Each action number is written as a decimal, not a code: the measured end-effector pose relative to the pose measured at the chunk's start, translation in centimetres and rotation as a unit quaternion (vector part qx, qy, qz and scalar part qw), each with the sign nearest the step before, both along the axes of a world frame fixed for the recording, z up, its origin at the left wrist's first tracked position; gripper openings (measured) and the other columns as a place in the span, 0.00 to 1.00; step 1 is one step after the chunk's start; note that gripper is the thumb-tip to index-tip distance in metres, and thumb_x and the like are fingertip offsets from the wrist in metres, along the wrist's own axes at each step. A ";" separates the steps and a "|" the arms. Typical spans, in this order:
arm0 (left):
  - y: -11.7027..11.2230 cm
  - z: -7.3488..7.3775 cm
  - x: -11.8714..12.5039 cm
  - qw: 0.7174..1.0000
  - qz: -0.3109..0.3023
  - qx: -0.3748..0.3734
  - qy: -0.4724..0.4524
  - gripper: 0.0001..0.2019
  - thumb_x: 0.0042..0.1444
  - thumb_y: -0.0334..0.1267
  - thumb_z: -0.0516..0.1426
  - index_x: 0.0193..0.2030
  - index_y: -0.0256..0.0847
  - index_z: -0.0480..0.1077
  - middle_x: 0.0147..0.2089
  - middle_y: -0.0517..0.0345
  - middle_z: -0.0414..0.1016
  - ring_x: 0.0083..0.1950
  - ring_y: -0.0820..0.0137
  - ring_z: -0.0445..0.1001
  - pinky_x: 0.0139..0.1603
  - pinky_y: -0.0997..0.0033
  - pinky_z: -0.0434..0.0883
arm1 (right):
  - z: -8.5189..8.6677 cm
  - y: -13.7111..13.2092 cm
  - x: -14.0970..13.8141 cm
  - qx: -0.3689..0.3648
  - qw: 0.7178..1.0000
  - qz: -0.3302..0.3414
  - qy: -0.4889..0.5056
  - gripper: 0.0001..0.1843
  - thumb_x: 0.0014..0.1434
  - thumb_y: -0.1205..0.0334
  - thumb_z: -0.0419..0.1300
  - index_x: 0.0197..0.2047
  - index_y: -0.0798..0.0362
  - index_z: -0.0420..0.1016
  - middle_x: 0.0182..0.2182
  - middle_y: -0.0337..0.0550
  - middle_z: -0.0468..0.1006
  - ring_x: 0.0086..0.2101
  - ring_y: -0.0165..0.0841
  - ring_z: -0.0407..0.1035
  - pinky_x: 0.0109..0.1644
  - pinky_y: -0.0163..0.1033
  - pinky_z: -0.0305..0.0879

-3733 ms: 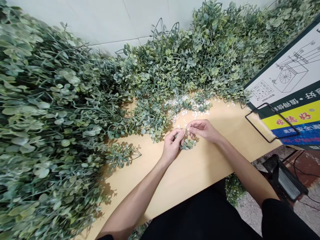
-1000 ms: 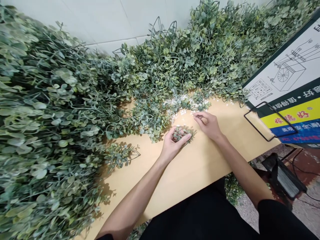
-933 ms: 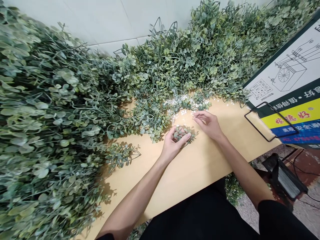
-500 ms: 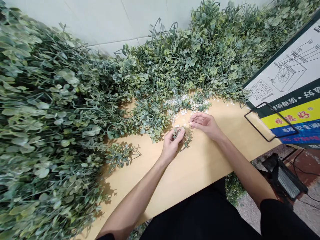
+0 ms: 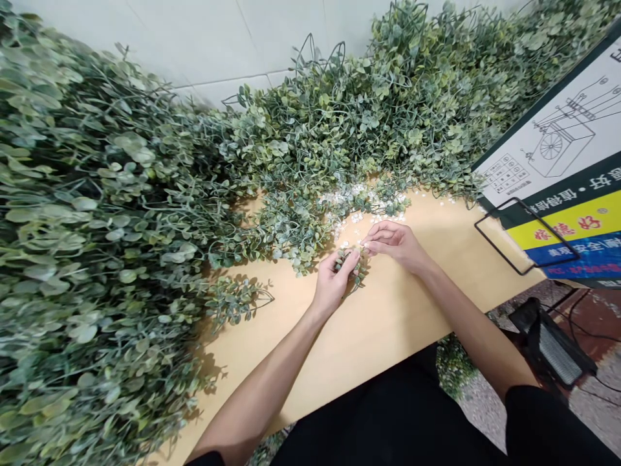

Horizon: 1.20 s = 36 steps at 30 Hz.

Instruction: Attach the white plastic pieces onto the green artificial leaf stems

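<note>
1. Head view, left hand: the left hand [image 5: 332, 278] grasps a small leafy sprig [image 5: 358, 277], thumb laid along the top and the other fingers curled beneath. Leaves stick out past the thumb on the side nearer the person.
2. Head view, right hand: the right hand [image 5: 395, 244] has its thumb and fingertips drawn together at the upper end of the sprig, just beside the left thumb. A tiny pale piece [image 5: 360, 245] shows at that spot; whether the fingers pinch it, I cannot tell.
3. Head view, place of the sprig: it sits between the two hands, over the middle of the wood-coloured tabletop [image 5: 388, 323]. Whether its leaves touch the surface is unclear.
4. Head view, near the hands: small white bits [image 5: 356, 218] lie scattered beyond the fingertips, partly among green leaves. A separate sprig [image 5: 235, 301] lies to the left, close to a big heap of foliage [image 5: 121, 259].
5. Head view, farther off: more greenery [image 5: 349, 123] is piled along the back, against a pale wall [image 5: 204, 39]. At the right stands a tilted printed panel [image 5: 557, 149], with a black wire loop [image 5: 501, 250] in front of its lower part.
</note>
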<state>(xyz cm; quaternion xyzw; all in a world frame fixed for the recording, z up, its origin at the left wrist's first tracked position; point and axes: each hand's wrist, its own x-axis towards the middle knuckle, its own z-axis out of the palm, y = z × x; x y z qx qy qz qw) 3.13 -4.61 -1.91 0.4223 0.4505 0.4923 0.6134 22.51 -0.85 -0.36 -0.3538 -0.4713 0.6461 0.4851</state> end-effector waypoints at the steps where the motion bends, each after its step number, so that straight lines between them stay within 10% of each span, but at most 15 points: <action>1: 0.0 0.0 0.0 1.000 0.001 0.004 0.005 0.18 0.57 0.52 0.68 0.34 0.37 0.75 0.29 0.62 0.70 0.28 0.77 0.68 0.28 0.77 0.66 | 0.0 0.0 0.0 -0.002 1.000 0.000 0.000 0.19 0.49 0.57 0.80 0.41 0.52 0.79 0.37 0.42 0.88 0.33 0.31 0.81 0.41 0.37 0.80; 36: -0.4 1.0 0.3 0.998 -0.009 0.045 0.039 0.16 0.59 0.53 0.66 0.35 0.40 0.77 0.29 0.62 0.67 0.28 0.75 0.64 0.29 0.74 0.67 | -0.1 -0.3 -0.1 0.010 1.000 0.004 -0.017 0.18 0.50 0.56 0.79 0.40 0.52 0.81 0.37 0.42 0.87 0.36 0.33 0.81 0.46 0.40 0.80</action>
